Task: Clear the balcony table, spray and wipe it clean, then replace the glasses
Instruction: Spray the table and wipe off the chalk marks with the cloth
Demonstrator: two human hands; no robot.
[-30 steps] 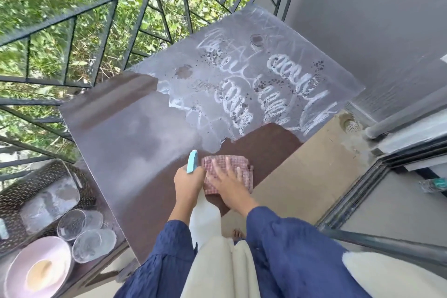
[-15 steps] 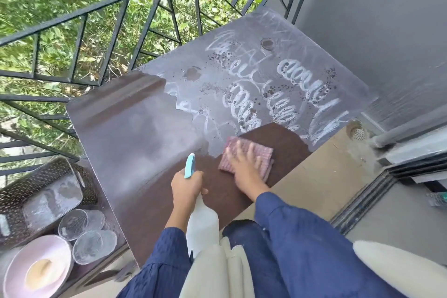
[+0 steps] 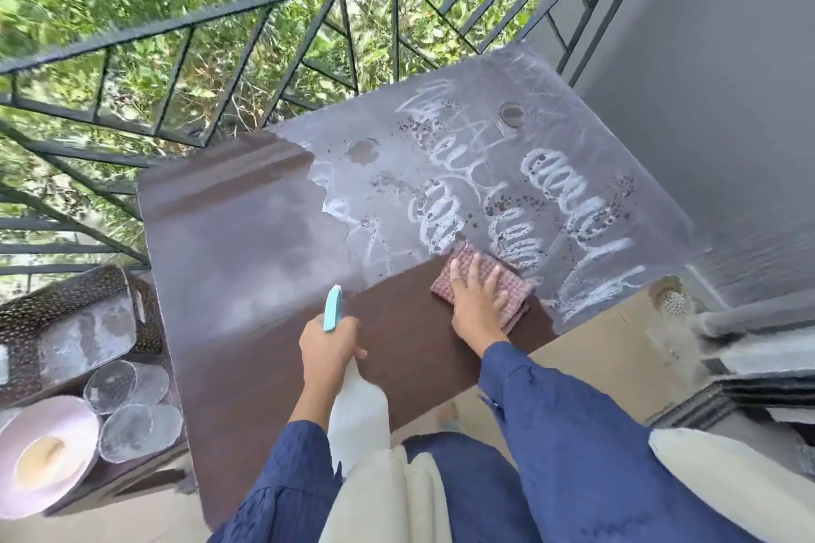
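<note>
The dark brown rectangular table (image 3: 264, 234) fills the middle of the frame, running from lower left to upper right. Its far right half is filmed grey with looping white foam streaks (image 3: 573, 190) and dark specks; the near strip is bare brown. At the edge of the foam, right of centre, lies a folded pink checked cloth (image 3: 520, 293). The right hand (image 3: 478, 300) lies flat on it with fingers spread, hiding the cloth's middle.

Just left, the left hand (image 3: 328, 344) is curled round the neck of a white plastic spray bottle (image 3: 359, 410) with a pale blue trigger head. The bottle's base is hidden behind cream fabric and a blue sleeve, which also cover the table's near edge.

At lower left, beside the table on a lower dark surface, 2 clear glasses (image 3: 117, 384) appear to lie on their sides, touching. A pale pink round dish (image 3: 75, 414), cut off by the left edge, holds something yellowish and blurred. Above them is a dark speckled basket (image 3: 66, 291) whose shiny contents are hard to make out.

A black metal railing (image 3: 264, 13) with greenery behind crosses the top; a grey wall (image 3: 705, 57) fills the upper right.
</note>
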